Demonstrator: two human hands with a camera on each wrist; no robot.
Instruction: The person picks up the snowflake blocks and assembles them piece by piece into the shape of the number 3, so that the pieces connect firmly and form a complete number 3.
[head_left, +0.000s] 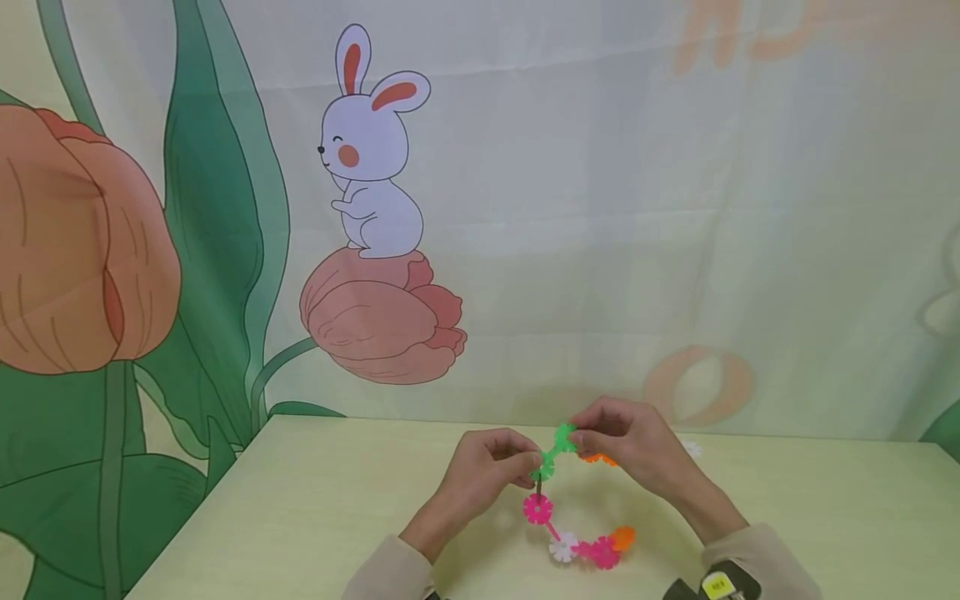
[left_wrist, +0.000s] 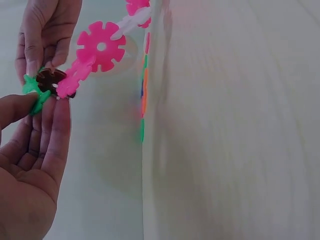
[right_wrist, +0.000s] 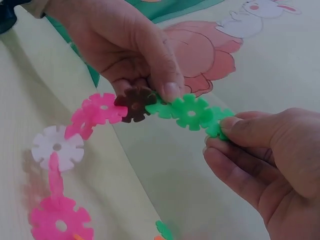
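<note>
A chain of notched plastic snowflake discs hangs between the two hands above the table. At its upper end are several green discs (right_wrist: 192, 111), joined to a brown disc (right_wrist: 136, 104). The left hand (head_left: 487, 467) pinches the chain where green meets brown, thumb on the green. At the far end of the green, the right hand (head_left: 637, 442) pinches the last green disc (head_left: 566, 437) between thumb and fingers. Below the brown disc, the chain continues through pink discs (head_left: 537, 508), a white disc (head_left: 562, 547), more pink and an orange disc (head_left: 622, 538).
Loose orange discs (head_left: 600, 458) lie behind the right hand, partly hidden by it. A white disc (head_left: 692, 448) rests near the back edge of the pale table (head_left: 300, 500). Behind stands a printed cloth (head_left: 525, 208) with a rabbit and tulips.
</note>
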